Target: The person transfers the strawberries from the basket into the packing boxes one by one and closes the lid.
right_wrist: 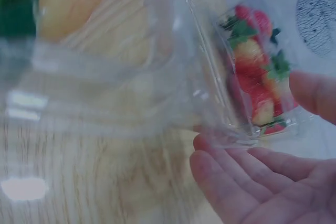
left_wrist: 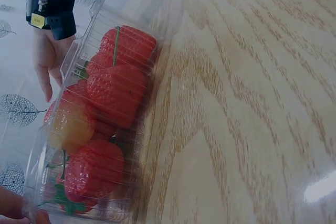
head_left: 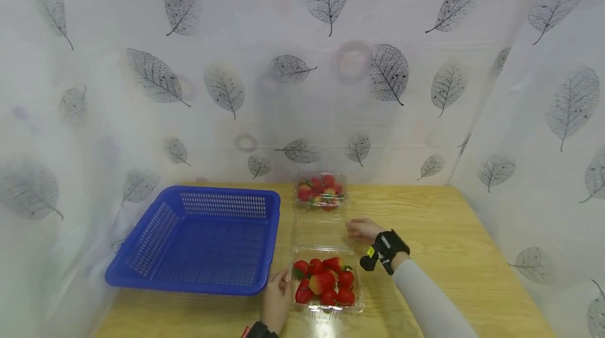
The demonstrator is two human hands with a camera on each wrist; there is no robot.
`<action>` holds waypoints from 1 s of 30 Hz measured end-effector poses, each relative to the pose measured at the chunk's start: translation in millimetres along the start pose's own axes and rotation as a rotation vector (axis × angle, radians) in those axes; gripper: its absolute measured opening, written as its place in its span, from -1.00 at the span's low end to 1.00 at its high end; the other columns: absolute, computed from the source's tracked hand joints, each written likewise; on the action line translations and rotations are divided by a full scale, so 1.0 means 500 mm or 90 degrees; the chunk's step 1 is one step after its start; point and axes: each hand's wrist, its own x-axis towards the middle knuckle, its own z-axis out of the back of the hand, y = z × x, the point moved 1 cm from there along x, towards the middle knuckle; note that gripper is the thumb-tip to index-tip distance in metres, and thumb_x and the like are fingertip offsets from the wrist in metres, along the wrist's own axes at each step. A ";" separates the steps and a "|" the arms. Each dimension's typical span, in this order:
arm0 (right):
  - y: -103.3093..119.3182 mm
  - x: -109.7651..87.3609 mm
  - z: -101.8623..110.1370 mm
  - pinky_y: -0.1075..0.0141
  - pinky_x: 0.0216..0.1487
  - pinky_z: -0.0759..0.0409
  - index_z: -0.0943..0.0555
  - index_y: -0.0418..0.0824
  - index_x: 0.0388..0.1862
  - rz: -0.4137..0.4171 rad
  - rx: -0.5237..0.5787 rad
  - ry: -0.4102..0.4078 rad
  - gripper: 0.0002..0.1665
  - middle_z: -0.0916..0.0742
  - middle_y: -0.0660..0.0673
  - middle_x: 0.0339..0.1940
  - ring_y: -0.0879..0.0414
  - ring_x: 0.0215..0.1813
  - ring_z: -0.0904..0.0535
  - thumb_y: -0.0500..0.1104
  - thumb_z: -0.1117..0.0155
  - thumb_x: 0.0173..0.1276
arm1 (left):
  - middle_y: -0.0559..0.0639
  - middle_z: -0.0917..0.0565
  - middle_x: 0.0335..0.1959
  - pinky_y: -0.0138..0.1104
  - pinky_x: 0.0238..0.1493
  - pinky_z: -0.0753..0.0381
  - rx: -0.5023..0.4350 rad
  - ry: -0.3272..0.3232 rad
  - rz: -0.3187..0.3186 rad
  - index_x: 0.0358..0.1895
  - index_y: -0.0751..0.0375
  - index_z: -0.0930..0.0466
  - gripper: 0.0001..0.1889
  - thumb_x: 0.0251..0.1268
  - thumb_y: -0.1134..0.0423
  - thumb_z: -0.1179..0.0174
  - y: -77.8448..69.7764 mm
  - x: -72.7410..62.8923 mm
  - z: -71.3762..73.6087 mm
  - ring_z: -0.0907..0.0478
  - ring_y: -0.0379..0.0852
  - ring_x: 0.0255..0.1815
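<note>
A clear plastic clamshell box (head_left: 360, 304) full of red strawberries (head_left: 323, 281) sits at the table's near side. Its transparent lid (head_left: 321, 230) is folded back, away from the body. My left hand (head_left: 276, 300) is at the box's left side; in the left wrist view its fingers (left_wrist: 11, 203) are at a box corner, mostly out of frame, so I cannot tell whether they pinch it. My right hand (head_left: 364, 229) is by the lid's right edge. In the right wrist view its fairly straight fingers (right_wrist: 207, 169) touch the lid's edge from below, thumb apart.
A second clear box of strawberries (head_left: 323, 191) stands behind the lid, near the back edge of the wooden table (head_left: 454, 254). A large blue plastic basket (head_left: 271, 233) is on the left. A leaf-patterned curtain (head_left: 302, 112) hangs behind and along the sides.
</note>
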 end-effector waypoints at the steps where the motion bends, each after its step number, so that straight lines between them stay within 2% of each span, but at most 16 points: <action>1: 0.038 -0.034 -0.028 0.07 0.08 -0.48 0.09 -0.55 0.35 0.004 0.007 -0.009 -0.02 -0.45 -0.43 0.17 -0.15 0.10 -0.50 0.05 -0.14 0.29 | 0.09 -0.49 -0.43 -0.45 -0.51 -0.45 0.001 0.002 -0.001 -0.11 0.62 -0.50 -0.71 0.03 0.61 -0.10 0.000 0.000 0.000 -0.39 -0.24 -0.48; 3: 0.113 -0.104 -0.082 0.06 0.14 -0.43 0.09 -0.55 0.35 0.025 0.008 -0.016 -0.07 -0.36 -0.48 0.24 -0.21 0.16 -0.43 0.01 -0.10 0.32 | 0.10 -0.49 -0.42 -0.45 -0.51 -0.45 0.004 0.001 -0.003 -0.12 0.62 -0.50 -0.72 0.03 0.60 -0.10 -0.001 0.000 0.001 -0.39 -0.24 -0.48; 6: 0.200 -0.183 -0.150 0.02 0.21 -0.34 0.10 -0.54 0.36 0.016 -0.003 -0.070 -0.19 -0.22 -0.54 0.30 -0.30 0.24 -0.31 -0.09 0.01 0.39 | 0.10 -0.49 -0.40 -0.46 -0.50 -0.46 0.004 -0.003 -0.001 -0.12 0.61 -0.50 -0.72 0.03 0.61 -0.10 -0.002 -0.001 0.002 -0.39 -0.24 -0.47; 9: 0.237 -0.222 -0.178 0.04 0.20 -0.36 0.11 -0.56 0.36 0.014 -0.004 -0.093 -0.27 -0.18 -0.56 0.30 -0.32 0.25 -0.28 -0.16 0.11 0.44 | 0.09 -0.49 -0.41 -0.46 -0.49 -0.47 0.006 -0.012 -0.004 -0.13 0.61 -0.51 -0.73 0.02 0.61 -0.10 -0.002 -0.003 0.002 -0.39 -0.25 -0.47; 12: 0.255 -0.242 -0.192 0.06 0.18 -0.38 0.09 -0.56 0.35 0.016 0.016 -0.109 -0.32 -0.20 -0.56 0.29 -0.33 0.24 -0.28 -0.20 0.15 0.45 | 0.09 -0.49 -0.42 -0.46 -0.49 -0.47 0.007 -0.019 -0.010 -0.15 0.61 -0.52 -0.73 0.00 0.61 -0.12 0.000 -0.004 0.000 -0.39 -0.27 -0.48; 17: 0.267 -0.261 -0.197 0.06 0.21 -0.35 0.04 -0.52 0.34 0.050 0.081 -0.128 -0.35 -0.20 -0.53 0.30 -0.31 0.29 -0.23 -0.21 0.12 0.43 | 0.11 -0.48 -0.43 -0.46 -0.51 -0.46 -0.009 -0.022 -0.014 -0.15 0.62 -0.51 -0.73 0.00 0.62 -0.11 0.003 -0.005 -0.003 -0.38 -0.28 -0.49; 22: 0.262 -0.270 -0.192 0.01 0.23 -0.31 -0.10 -0.47 0.27 0.094 0.105 -0.138 -0.33 -0.25 -0.47 0.29 -0.29 0.31 -0.22 -0.02 0.04 0.42 | 0.08 -0.48 -0.40 -0.46 -0.49 -0.48 -0.024 -0.017 0.018 -0.12 0.60 -0.51 -0.72 0.01 0.62 -0.11 0.006 -0.004 -0.006 -0.39 -0.27 -0.48; 26: 0.264 -0.293 -0.200 -0.02 0.21 -0.33 -0.26 -0.43 0.14 0.127 0.095 -0.158 -0.37 -0.45 -0.34 0.17 -0.24 0.26 -0.32 0.10 0.08 0.41 | 0.08 -0.49 -0.37 -0.47 -0.48 -0.48 -0.030 -0.012 0.032 -0.10 0.58 -0.50 -0.71 0.05 0.58 -0.13 0.006 -0.004 -0.007 -0.42 -0.23 -0.45; 30: 0.270 -0.329 -0.223 -0.03 0.19 -0.35 -0.45 -0.36 -0.10 0.159 0.088 -0.186 -0.49 -0.62 -0.15 -0.06 -0.11 0.12 -0.48 0.10 0.10 0.42 | 0.08 -0.49 -0.37 -0.47 -0.48 -0.48 -0.037 -0.014 0.033 -0.09 0.58 -0.50 -0.71 0.06 0.57 -0.14 0.003 -0.006 -0.004 -0.43 -0.22 -0.45</action>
